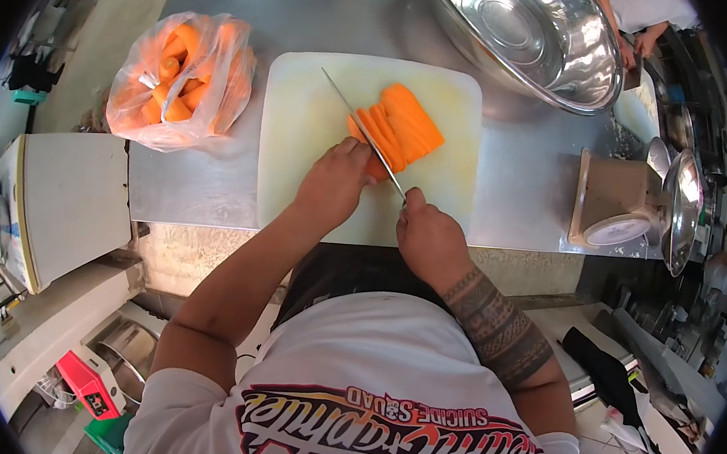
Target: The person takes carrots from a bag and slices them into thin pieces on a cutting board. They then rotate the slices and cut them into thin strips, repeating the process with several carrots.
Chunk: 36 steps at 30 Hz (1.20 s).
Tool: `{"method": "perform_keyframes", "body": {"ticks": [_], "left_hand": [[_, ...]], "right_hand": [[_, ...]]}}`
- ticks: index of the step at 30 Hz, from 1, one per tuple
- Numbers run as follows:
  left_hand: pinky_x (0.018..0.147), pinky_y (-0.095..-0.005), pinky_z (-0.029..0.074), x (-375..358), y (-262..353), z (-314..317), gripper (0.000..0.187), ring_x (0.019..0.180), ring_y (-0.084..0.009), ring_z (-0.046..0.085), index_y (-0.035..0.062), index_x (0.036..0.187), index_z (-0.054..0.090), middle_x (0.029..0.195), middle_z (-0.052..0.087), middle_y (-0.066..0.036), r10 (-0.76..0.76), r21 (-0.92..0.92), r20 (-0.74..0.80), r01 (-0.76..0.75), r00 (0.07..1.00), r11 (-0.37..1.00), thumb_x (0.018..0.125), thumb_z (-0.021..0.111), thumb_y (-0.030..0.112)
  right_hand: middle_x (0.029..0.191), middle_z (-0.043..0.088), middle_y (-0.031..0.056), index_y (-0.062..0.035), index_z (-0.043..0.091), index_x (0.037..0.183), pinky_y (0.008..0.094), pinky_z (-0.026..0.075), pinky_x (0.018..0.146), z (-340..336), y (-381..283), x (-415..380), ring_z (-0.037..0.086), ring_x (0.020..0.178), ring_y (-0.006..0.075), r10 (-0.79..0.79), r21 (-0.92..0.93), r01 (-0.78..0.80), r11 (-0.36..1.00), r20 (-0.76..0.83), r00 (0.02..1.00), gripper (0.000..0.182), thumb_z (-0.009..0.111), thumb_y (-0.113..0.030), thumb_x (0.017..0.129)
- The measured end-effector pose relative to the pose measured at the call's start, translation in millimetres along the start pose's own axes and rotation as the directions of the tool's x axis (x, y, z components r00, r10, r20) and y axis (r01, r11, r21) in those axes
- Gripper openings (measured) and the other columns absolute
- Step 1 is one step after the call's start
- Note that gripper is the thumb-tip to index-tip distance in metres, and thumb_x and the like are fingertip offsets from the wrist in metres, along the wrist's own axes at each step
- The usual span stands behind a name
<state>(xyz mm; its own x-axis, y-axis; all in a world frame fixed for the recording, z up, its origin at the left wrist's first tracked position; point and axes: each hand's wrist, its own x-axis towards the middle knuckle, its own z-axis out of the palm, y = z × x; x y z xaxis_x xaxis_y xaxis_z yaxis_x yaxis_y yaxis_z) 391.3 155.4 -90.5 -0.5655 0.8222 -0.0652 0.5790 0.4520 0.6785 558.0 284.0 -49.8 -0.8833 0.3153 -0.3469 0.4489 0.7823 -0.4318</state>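
Observation:
On a white cutting board (294, 136) lies a carrot cut into flat orange slices (410, 124). My right hand (431, 232) is closed round the handle of a long knife (347, 104), whose blade points up and to the left across the carrot. The fingers of my left hand (333, 182) are bent and press on the near end of the carrot, just left of the blade. A clear plastic bag (218, 122) full of carrot pieces (179, 97) stands left of the board.
A large steel bowl (515, 34) sits beyond the board to the right. A brown scale (613, 200) stands at the metal table's (204, 189) right end. Another person's hands (638, 48) are at the top right. A white box-like unit (75, 204) adjoins the left side.

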Motion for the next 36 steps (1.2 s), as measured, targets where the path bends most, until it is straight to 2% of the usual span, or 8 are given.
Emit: {"method": "perform_keyframes", "body": {"ticks": [3, 6, 11, 14, 23, 27, 30, 36], "left_hand": [[0.090, -0.0493, 0.055, -3.1, 0.3, 0.1, 0.022, 0.106, -0.0412, 0.066, 0.0007, 0.107, 0.067, 0.110, 0.065, -0.018, -0.013, -0.013, -0.001, 0.013, 1.000, 1.000, 0.088, 0.076, 0.007], [0.090, -0.0490, 0.055, -0.9, -1.7, 1.8, 0.022, 0.105, -0.0404, 0.066, 0.0015, 0.107, 0.067, 0.110, 0.066, -0.018, 0.002, -0.018, -0.026, -0.002, 1.000, 1.000, 0.088, 0.076, 0.006], [0.088, -0.0488, 0.055, -1.5, -3.9, 4.0, 0.019, 0.103, -0.0395, 0.067, 0.0010, 0.106, 0.067, 0.107, 0.066, -0.017, -0.012, -0.037, -0.007, 0.012, 1.000, 0.999, 0.089, 0.075, 0.006], [0.088, -0.0493, 0.055, -6.8, -4.3, 5.6, 0.018, 0.102, -0.0389, 0.067, 0.0008, 0.105, 0.067, 0.106, 0.067, -0.017, 0.004, -0.021, -0.083, -0.005, 0.997, 1.000, 0.090, 0.075, 0.007], [0.088, -0.0496, 0.055, -4.8, -5.3, 9.0, 0.020, 0.102, -0.0398, 0.068, 0.0004, 0.105, 0.066, 0.108, 0.068, -0.017, 0.006, -0.009, -0.066, -0.007, 0.998, 1.000, 0.091, 0.076, 0.012], [0.089, -0.0504, 0.056, -4.8, -7.8, 7.5, 0.021, 0.104, -0.0409, 0.067, 0.0004, 0.107, 0.065, 0.112, 0.067, -0.018, -0.041, -0.064, -0.002, 0.041, 0.999, 0.997, 0.092, 0.075, 0.010], [0.089, -0.0508, 0.055, -10.0, -9.1, 3.5, 0.021, 0.105, -0.0417, 0.067, 0.0002, 0.108, 0.064, 0.114, 0.066, -0.018, -0.043, -0.026, 0.013, 0.044, 0.999, 0.999, 0.092, 0.074, 0.009], [0.087, -0.0498, 0.056, -12.4, -6.4, 8.2, 0.021, 0.104, -0.0414, 0.067, -0.0002, 0.108, 0.064, 0.111, 0.066, -0.018, -0.008, -0.005, -0.033, 0.008, 0.999, 1.000, 0.092, 0.074, 0.009]], "right_hand": [[0.078, 0.069, 0.0241, 0.0002, 0.050, 0.105, 0.0542, 0.058, 0.067, -31.7, -11.5, -31.4, 0.072, 0.075, 0.0440, 0.031, 0.024, -0.032, 0.999, 0.017, 0.999, 0.018, 0.058, -0.014, 0.100], [0.078, 0.069, 0.0236, 0.0000, 0.050, 0.106, 0.0541, 0.058, 0.067, -66.8, -19.1, -58.9, 0.072, 0.074, 0.0441, 0.069, 0.052, -0.078, 0.996, 0.153, 0.986, 0.017, 0.058, -0.014, 0.101], [0.077, 0.068, 0.0235, -0.0007, 0.050, 0.106, 0.0533, 0.058, 0.065, -1.7, -1.0, -17.5, 0.071, 0.072, 0.0437, 0.010, 0.021, -0.011, 1.000, 0.034, 0.999, 0.016, 0.059, -0.012, 0.099], [0.077, 0.068, 0.0234, -0.0011, 0.050, 0.106, 0.0529, 0.058, 0.065, 8.8, 0.0, -3.0, 0.071, 0.072, 0.0435, 0.004, -0.022, -0.004, 1.000, 0.002, 1.000, 0.016, 0.060, -0.012, 0.098], [0.077, 0.068, 0.0235, -0.0008, 0.050, 0.105, 0.0532, 0.058, 0.062, -48.7, -16.4, -61.0, 0.071, 0.071, 0.0433, 0.015, 0.031, -0.017, 0.999, 0.063, 0.998, 0.016, 0.060, -0.012, 0.099], [0.077, 0.068, 0.0233, -0.0016, 0.050, 0.104, 0.0530, 0.058, 0.063, 8.4, 2.6, -27.5, 0.072, 0.071, 0.0430, 0.040, -0.034, -0.038, 0.999, 0.045, 0.998, 0.014, 0.060, -0.011, 0.099], [0.077, 0.068, 0.0225, -0.0023, 0.051, 0.103, 0.0529, 0.059, 0.063, 14.6, -0.7, -17.2, 0.072, 0.071, 0.0429, 0.029, -0.032, -0.030, 0.999, -0.010, 1.000, 0.013, 0.060, -0.011, 0.099], [0.079, 0.068, 0.0235, -0.0008, 0.051, 0.103, 0.0547, 0.058, 0.067, -25.4, -19.3, -47.3, 0.071, 0.074, 0.0443, 0.060, 0.055, -0.061, 0.997, 0.021, 0.998, 0.015, 0.058, -0.014, 0.101]]}}
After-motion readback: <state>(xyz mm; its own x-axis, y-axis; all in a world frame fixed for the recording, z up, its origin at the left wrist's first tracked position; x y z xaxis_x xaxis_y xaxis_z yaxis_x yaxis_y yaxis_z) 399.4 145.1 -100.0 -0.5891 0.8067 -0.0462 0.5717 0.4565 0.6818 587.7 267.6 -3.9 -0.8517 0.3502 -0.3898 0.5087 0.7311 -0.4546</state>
